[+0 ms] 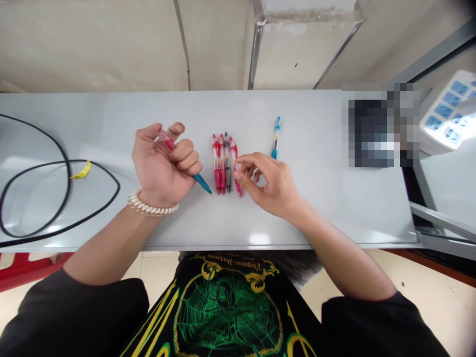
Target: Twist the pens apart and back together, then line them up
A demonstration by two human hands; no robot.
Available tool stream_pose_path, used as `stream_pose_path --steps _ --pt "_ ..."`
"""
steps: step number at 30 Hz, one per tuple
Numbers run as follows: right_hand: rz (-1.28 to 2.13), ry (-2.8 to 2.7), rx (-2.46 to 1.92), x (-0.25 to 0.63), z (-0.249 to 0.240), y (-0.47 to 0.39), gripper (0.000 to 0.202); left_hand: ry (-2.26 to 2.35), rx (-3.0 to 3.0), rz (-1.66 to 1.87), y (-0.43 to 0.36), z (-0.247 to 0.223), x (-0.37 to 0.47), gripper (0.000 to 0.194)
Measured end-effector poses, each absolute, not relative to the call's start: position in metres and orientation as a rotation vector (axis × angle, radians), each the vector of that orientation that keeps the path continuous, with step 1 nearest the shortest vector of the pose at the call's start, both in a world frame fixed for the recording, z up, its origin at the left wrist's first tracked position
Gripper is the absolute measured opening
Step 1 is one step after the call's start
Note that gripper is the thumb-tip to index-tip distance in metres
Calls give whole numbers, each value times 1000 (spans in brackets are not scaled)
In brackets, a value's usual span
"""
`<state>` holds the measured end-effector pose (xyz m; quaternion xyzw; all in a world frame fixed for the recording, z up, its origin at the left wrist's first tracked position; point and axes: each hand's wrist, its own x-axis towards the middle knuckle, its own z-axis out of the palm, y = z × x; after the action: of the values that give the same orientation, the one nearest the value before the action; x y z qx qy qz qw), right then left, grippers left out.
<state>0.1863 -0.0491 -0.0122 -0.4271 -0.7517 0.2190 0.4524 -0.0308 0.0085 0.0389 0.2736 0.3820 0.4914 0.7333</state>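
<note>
My left hand, palm up, has its fingers curled around a teal pen, whose tip points down to the right. A red pen piece shows between the thumb and fingers of that same hand. Side by side on the table lie two red pens and a grey pen. Just right of them, my right hand pinches a slightly tilted red pen with thumb and fingertips. Another teal pen lies beyond the right hand, its lower end hidden.
A looped black cable with a yellow tag lies at the left of the white table. At the right are a blurred dark object and a power strip.
</note>
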Motion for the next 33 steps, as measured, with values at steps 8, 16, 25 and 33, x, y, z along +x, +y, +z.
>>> stream_pose_path --steps 8,16,25,33 --pt "640 -1933 -984 180 -11 -55 34 887 496 1077 1 43 -22 48" --pt "743 -1869 -1033 180 -4 -60 28 738 850 921 -17 27 -4 63" --pt "282 -1996 -1562 216 -14 -35 18 1045 1021 1261 10 2 -21 13" --pt "360 -2185 -1513 184 -6 -53 25 1038 946 1301 9 -1 -15 21"
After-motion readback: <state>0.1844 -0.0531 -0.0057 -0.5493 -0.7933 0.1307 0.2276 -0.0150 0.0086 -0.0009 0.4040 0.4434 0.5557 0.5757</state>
